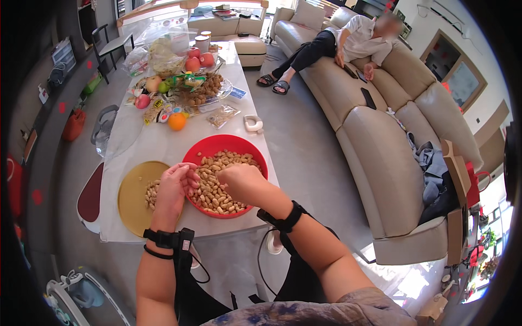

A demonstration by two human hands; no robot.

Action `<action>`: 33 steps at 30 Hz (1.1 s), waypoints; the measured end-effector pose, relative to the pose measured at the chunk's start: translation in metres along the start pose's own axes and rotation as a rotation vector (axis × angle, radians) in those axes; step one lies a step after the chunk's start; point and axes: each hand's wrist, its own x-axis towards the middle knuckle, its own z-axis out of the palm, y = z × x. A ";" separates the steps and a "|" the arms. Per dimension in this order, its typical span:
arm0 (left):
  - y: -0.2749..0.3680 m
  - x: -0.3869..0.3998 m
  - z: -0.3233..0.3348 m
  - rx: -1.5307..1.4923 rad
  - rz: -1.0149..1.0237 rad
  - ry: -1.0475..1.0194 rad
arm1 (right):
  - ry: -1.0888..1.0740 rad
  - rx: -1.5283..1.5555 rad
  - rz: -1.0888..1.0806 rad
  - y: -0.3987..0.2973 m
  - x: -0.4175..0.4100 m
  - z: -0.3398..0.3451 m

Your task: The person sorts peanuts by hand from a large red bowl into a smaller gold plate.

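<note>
A red plastic bowl [225, 140] full of unshelled peanuts [216, 195] stands near the table's front end. My left hand [176, 181] is over the bowl's left rim, palm turned inward and fingers curled. Whether anything lies in those fingers is unclear. Above the peanuts, my right hand [244, 183] is bent into a loose fist; its fingertips are mostly hidden, so a held peanut cannot be made out. To the left lies a round gold tray [131, 195], bearing a small heap of peanuts [152, 193] partly covered by my left hand and wrist.
Farther up the white table [163, 142] are an orange [177, 121], a bagged snack [222, 116], a white ring-shaped object [253, 123] and piled fruit. A person [350, 45] reclines on the beige sofa [367, 150] at right. A dark red-topped stool [90, 195] sits left.
</note>
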 end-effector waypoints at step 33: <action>-0.019 0.007 0.054 -0.276 -0.300 -0.035 | 0.399 0.508 -0.133 0.008 0.006 -0.014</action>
